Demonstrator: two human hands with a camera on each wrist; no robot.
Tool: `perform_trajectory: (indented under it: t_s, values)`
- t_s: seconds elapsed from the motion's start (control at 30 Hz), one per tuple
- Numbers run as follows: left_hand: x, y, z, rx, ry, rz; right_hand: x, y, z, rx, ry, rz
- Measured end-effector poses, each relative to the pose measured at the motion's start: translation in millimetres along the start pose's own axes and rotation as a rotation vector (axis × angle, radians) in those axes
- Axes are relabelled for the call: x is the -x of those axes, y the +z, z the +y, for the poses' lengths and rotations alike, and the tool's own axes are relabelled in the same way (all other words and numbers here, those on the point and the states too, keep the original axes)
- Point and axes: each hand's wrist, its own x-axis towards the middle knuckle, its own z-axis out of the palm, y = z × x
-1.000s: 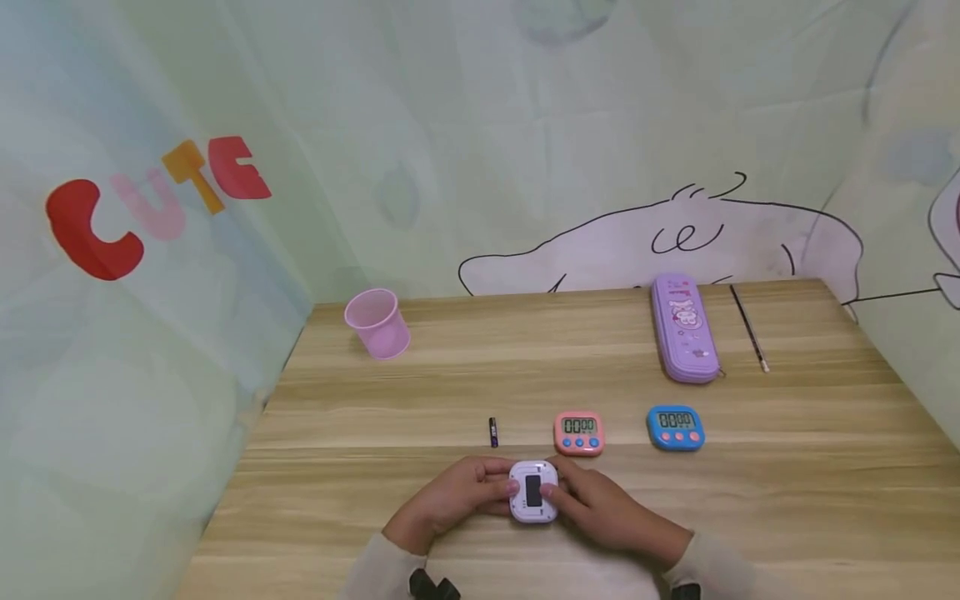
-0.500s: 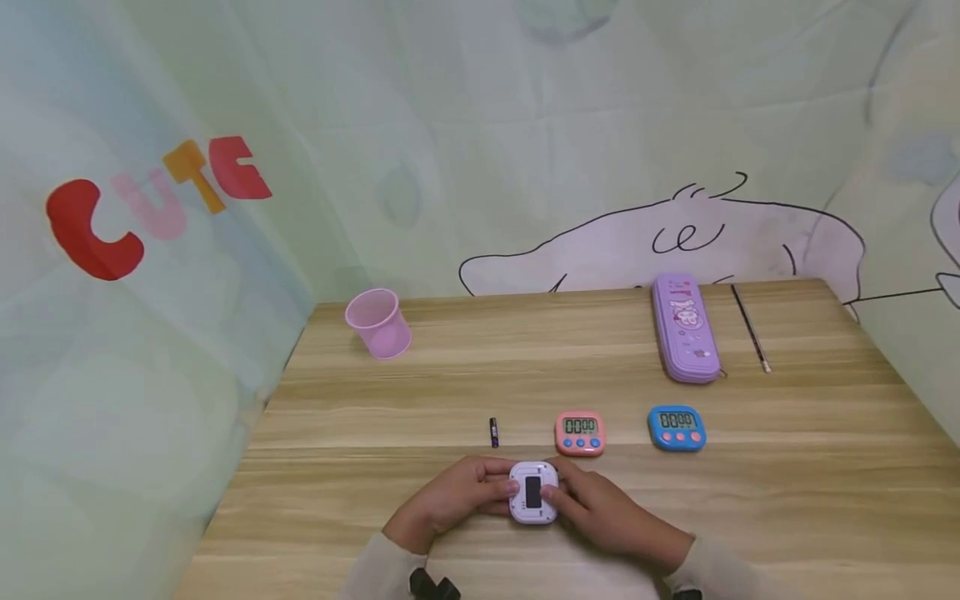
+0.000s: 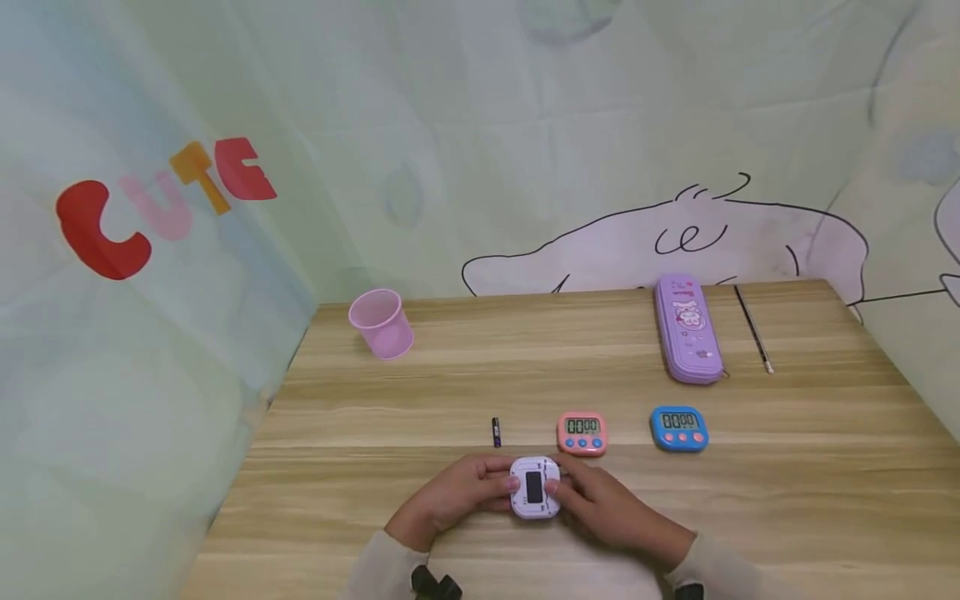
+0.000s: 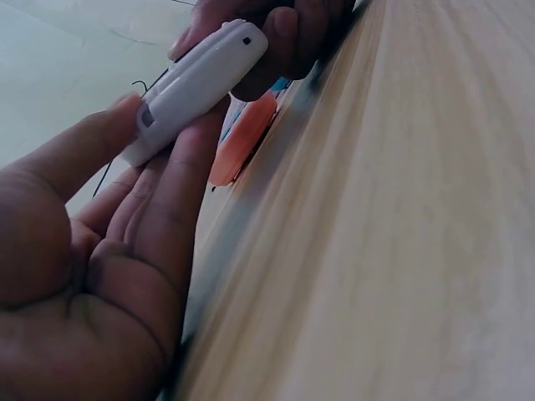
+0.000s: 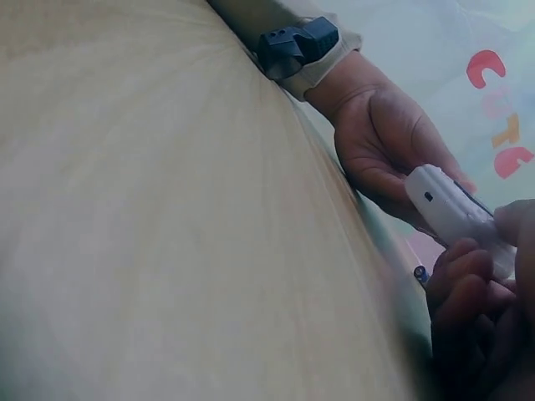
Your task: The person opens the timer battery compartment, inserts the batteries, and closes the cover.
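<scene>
A white timer [image 3: 535, 488] is held between both hands, its back with a dark rectangle facing up. My left hand [image 3: 459, 498] pinches its left side, thumb on top and fingers beneath. On the right side my right hand [image 3: 609, 507] grips it the same way, thumb on the back near the dark rectangle. In the left wrist view the white timer [image 4: 196, 88] is seen edge-on, raised off the table. Just beyond the hands lie a pink timer [image 3: 582, 434] and a small dark battery [image 3: 496, 432]. Farther right is a blue timer [image 3: 678, 429]. The held timer's screen side is hidden.
A pink cup [image 3: 382, 325] stands at the back left of the wooden table [image 3: 465, 367]. At the back right lie a purple pencil case [image 3: 688, 329] and a dark pencil [image 3: 753, 329]. A printed cloth backdrop [image 3: 420, 150] rises behind the table.
The white timer has shifted very slightly away from the body, with both hands still holding it. The head view has drifted a little; the other things lie where they were.
</scene>
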Motion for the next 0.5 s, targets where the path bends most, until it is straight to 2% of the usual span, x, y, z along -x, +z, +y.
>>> perform_trajectory:
  t_s: [0.13,0.27,0.5]
  values:
    - [-0.2,0.4,0.5,0.016,-0.002,0.017,2.0,0.0,1.0,-0.114,0.029,0.063]
    - [0.1,0.0,-0.7,0.016,-0.009,0.013,4.1,0.4,0.3,-0.181,0.040,0.120]
    - [0.8,-1.3,-1.9,0.018,0.004,-0.012,8.9,-0.6,3.8,-0.178,-0.042,0.184]
